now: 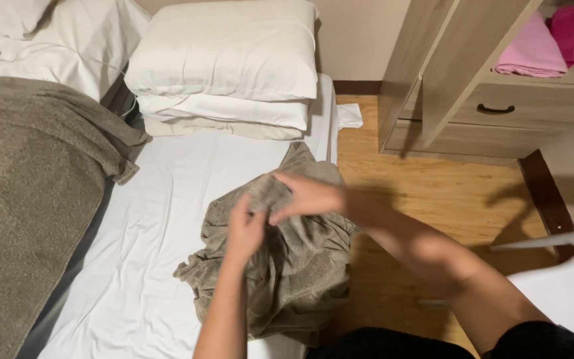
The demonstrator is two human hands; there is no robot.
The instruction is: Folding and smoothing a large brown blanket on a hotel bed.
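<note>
A crumpled grey-brown towel (287,266) is seen on the white sheet (161,233) of the near bed, toward its right edge, at about 6 o'clock from the stacked pillows (227,66). The towel is gripped by both hands near its top. The left hand (246,229) is closed on a fold, fingers curled together into the cloth. The right hand (303,194), reaching in from 4 o'clock, is bent at the wrist, its fingers pressed together and pinching a bunched ridge of the towel just beside the left hand; the two hands are nearly touching.

At 9 o'clock of the towel a larger grey blanket (28,199) is spread over a second bed. At 2 o'clock a wooden cabinet (473,100) with a drawer is found on the wood floor (433,193), with folded pink cloth (533,50) on its shelf. At 3 o'clock, at the picture's edge, part of a white hanger-like object (566,266) is seen; what it is cannot be told.
</note>
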